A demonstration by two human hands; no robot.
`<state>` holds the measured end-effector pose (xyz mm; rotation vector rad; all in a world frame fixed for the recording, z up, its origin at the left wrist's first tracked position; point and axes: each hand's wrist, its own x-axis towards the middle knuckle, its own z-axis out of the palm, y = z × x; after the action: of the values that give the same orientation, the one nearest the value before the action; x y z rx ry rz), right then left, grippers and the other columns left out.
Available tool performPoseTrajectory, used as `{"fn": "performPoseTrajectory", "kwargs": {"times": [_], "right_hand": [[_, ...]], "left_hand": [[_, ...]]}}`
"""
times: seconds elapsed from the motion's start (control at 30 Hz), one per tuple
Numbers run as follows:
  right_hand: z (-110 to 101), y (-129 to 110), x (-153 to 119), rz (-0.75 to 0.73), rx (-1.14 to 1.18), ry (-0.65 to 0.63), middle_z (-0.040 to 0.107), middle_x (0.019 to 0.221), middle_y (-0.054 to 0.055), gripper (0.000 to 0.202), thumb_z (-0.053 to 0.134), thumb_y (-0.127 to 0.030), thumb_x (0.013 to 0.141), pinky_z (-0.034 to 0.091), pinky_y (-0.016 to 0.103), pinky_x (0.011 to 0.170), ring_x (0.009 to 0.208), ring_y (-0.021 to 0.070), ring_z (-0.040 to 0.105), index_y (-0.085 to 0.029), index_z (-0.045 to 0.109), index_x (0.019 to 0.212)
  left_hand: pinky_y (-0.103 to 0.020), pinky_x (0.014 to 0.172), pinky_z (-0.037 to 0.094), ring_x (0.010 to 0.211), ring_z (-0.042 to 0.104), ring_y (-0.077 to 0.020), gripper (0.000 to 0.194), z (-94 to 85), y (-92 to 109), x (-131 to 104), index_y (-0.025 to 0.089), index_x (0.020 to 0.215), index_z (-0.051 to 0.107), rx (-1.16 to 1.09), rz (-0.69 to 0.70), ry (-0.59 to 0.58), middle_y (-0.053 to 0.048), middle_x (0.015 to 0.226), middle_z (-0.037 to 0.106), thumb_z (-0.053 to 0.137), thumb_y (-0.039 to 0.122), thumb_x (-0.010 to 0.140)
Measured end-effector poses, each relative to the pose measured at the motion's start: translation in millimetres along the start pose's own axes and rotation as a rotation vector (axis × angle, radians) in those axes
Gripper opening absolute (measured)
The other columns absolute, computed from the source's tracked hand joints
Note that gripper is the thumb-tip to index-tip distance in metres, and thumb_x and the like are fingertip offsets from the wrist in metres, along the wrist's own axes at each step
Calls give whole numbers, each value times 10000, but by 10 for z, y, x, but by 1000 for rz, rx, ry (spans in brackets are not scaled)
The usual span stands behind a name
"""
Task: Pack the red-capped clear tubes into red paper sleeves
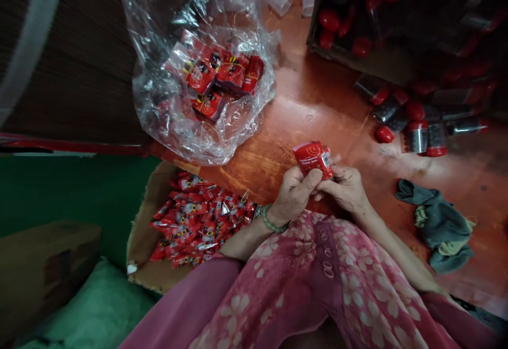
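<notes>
Both of my hands meet above my lap, at the near edge of the reddish-brown table (pixel 293 116). Between them is a red printed wrapper (pixel 309 157) with white text and a barcode. My left hand (pixel 294 193) grips its left side, thumb pressed on the front. My right hand (pixel 346 186) pinches its lower right part, with some fingers hidden behind. What the wrapper contains cannot be made out. Up and to the left, an open clear plastic bag (pixel 238 132) holds bundles of flat red wrappers (pixel 232 70), some with a yellow band.
Below left, a cardboard box (pixel 138 232) holds many red packets (pixel 198 217). Dark bottles with red caps (pixel 416 136) lie at the right, beside a dark box (pixel 333 58) of more. A grey-green cloth (pixel 440 227) rests at lower right. A green sack (pixel 95 306) stands bottom left.
</notes>
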<state>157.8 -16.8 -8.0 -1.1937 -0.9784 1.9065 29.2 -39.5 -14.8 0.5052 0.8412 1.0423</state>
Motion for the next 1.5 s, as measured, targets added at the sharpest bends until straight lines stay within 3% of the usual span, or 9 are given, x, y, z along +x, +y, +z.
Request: {"fn": "performPoseTrajectory", "kwargs": {"times": [0.17,0.4,0.57,0.73,0.9,1.03,1.17,1.3,1.5], "right_hand": [[-29,5,1,16,15,-2,689,502,-20,338,969,-413,585,555,194,418,386,111,624,-198,711,551],[45,44,-32,57,26,-45,718,546,-11,341,964,-416,594,554,211,413,395,113,620,-193,706,574],[73,48,-76,7,-78,-263,732,643,-31,294,866,-442,760,558,225,508,503,114,652,-196,747,869],[-199,-35,-193,-403,-752,-113,795,912,70,211,694,-364,967,561,315,741,784,178,714,-176,755,1043],[-508,-8,-180,-630,-1274,22,744,1269,166,365,673,-403,974,500,471,986,1173,311,661,-177,724,1256],[-596,92,-124,-647,-1357,14,720,1351,142,312,587,-368,1027,461,476,1015,1280,305,614,-220,722,1265],[-567,154,-101,-708,-1383,66,776,1221,124,245,560,-294,1043,464,432,930,1116,262,658,-215,753,1171],[-463,137,-110,-713,-1455,70,786,1164,120,248,535,-259,1053,440,416,874,1034,246,649,-202,748,1167],[-366,18,-114,-669,-1514,42,777,1123,105,266,495,-272,1069,406,399,843,993,242,589,-186,742,1113]], "left_hand": [[-231,538,404,570,475,-66,605,-28,-51,-35,129,1053,732,33,-1,-32,-101,967,738,676,697,855],[-225,505,409,504,483,-84,562,-88,-51,-129,143,754,638,67,14,-29,33,565,489,665,695,859],[-299,673,575,707,692,-163,395,-250,203,-407,174,922,738,276,88,130,-41,766,722,655,560,924],[-519,1028,566,1120,724,-270,249,-822,600,-1120,333,1101,778,670,403,581,9,1123,808,566,348,973],[-448,777,555,1013,754,-282,324,-1675,737,-1948,396,1208,745,1389,135,877,23,914,813,685,348,893],[-566,928,508,1358,590,-438,595,-1740,733,-1964,332,1396,639,1616,232,974,-19,1312,744,789,407,826],[-539,1026,573,1164,729,-334,463,-1117,618,-1245,289,1345,685,1516,557,691,-53,1299,756,753,355,892],[-445,1076,596,1251,701,-261,370,-478,373,-416,198,1330,674,1576,711,95,-127,1355,723,660,308,976],[-482,1160,539,1347,643,-282,362,-284,172,89,133,1336,663,1635,752,-192,-177,1407,684,588,256,1004]]}}
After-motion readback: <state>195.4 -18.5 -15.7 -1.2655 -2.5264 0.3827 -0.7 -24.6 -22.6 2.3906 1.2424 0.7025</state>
